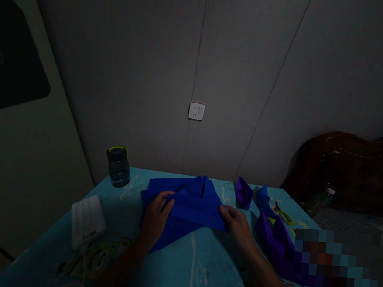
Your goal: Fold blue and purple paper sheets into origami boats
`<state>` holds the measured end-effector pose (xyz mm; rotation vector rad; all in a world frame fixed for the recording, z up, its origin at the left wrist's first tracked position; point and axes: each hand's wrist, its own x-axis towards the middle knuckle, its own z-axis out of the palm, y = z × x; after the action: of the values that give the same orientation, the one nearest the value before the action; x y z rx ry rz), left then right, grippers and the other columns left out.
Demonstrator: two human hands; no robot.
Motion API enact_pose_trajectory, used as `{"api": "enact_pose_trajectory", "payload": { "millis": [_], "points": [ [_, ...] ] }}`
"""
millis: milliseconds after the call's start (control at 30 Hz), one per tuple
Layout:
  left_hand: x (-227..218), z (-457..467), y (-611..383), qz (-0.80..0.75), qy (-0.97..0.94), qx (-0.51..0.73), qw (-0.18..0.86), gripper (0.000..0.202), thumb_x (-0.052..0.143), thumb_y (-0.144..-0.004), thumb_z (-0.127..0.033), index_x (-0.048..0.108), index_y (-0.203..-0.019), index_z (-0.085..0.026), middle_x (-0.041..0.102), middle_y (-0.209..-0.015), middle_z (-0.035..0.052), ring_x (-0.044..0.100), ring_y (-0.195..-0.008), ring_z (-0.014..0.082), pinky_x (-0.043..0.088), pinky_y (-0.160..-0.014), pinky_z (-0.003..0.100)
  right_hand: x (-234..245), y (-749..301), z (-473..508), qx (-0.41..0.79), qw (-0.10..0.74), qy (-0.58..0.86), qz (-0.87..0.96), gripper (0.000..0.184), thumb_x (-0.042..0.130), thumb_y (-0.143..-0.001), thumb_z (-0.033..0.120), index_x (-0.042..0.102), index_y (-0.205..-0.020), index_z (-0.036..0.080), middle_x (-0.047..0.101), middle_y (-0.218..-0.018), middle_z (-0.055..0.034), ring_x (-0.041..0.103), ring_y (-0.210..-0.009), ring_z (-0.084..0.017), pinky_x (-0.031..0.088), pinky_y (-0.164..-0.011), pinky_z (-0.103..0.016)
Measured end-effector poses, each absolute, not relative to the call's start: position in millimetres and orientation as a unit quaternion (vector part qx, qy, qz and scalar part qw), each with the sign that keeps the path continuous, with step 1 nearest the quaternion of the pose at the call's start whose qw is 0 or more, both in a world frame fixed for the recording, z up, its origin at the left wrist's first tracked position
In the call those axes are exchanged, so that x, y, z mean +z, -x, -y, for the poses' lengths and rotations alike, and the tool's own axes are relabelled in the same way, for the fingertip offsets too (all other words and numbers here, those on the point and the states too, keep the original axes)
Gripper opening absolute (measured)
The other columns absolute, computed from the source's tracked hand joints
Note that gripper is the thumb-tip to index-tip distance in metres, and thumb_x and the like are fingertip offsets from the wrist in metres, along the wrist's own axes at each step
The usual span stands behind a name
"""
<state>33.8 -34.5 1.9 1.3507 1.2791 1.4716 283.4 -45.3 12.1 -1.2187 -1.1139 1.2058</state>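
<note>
In the middle of the table lies a partly folded blue paper point(193, 211) with a pointed peak at its top. More blue paper point(168, 238) spreads flat under it. My left hand point(156, 215) rests on the paper's left part, thumb and fingers apart. With thumb and fingers, my right hand point(236, 223) pinches the right corner of the folded paper. The fingers behind that corner are partly hidden. To the right of this hand sits a large purple folded paper boat point(278, 245). Behind it are a smaller purple paper boat point(244, 193) and a blue paper boat point(264, 202).
A dark bottle point(119, 169) stands at the back left. A white power bank point(87, 221) with a cable lies at the left on the light-blue tablecloth point(202, 266). Scissors-like yellow handles point(286, 218) lie at the right. The wall with a socket point(197, 111) rises behind.
</note>
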Motion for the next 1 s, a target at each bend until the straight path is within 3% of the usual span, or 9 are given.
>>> {"api": "enact_pose_trajectory", "payload": {
  "millis": [200,467,800,1000],
  "points": [
    [-1,34,-33,-0.465,-0.522,0.575,0.425,0.048,0.067,-0.078,-0.039,0.063,-0.121,-0.019,0.069,-0.121,0.0075,0.062,-0.115,0.0253,0.049,-0.100,0.040,10,-285,45,0.543,0.540,0.470,0.439,0.037,0.075,-0.070,0.055,0.072,-0.077,0.018,0.072,-0.069,-0.0030,0.064,-0.059,-0.020,0.049,-0.060,-0.031],
    [-1,35,-37,-0.384,-0.512,0.544,0.542,0.044,0.070,-0.078,-0.035,0.065,-0.118,-0.017,0.074,-0.112,0.0079,0.069,-0.102,0.0252,0.054,-0.093,0.040,10,-294,40,0.514,0.556,0.485,0.438,0.041,0.079,-0.065,0.054,0.074,-0.081,0.017,0.074,-0.072,-0.0049,0.066,-0.061,-0.023,0.051,-0.061,-0.033],
    [0,31,-30,-0.443,-0.497,0.581,0.468,0.052,0.070,-0.075,-0.037,0.064,-0.122,-0.016,0.065,-0.128,0.0110,0.062,-0.115,0.0289,0.051,-0.097,0.042,13,-289,41,0.492,0.523,0.483,0.501,0.042,0.078,-0.065,0.055,0.074,-0.087,0.019,0.075,-0.081,-0.0064,0.067,-0.070,-0.024,0.051,-0.067,-0.034],
    [3,34,-31,-0.441,-0.509,0.553,0.490,0.040,0.069,-0.076,-0.036,0.069,-0.111,-0.016,0.074,-0.108,0.0095,0.069,-0.101,0.0282,0.055,-0.086,0.040,12,-290,41,0.511,0.540,0.454,0.491,0.041,0.077,-0.068,0.053,0.074,-0.092,0.020,0.076,-0.085,-0.0069,0.069,-0.073,-0.025,0.052,-0.076,-0.039]
  ]
}}
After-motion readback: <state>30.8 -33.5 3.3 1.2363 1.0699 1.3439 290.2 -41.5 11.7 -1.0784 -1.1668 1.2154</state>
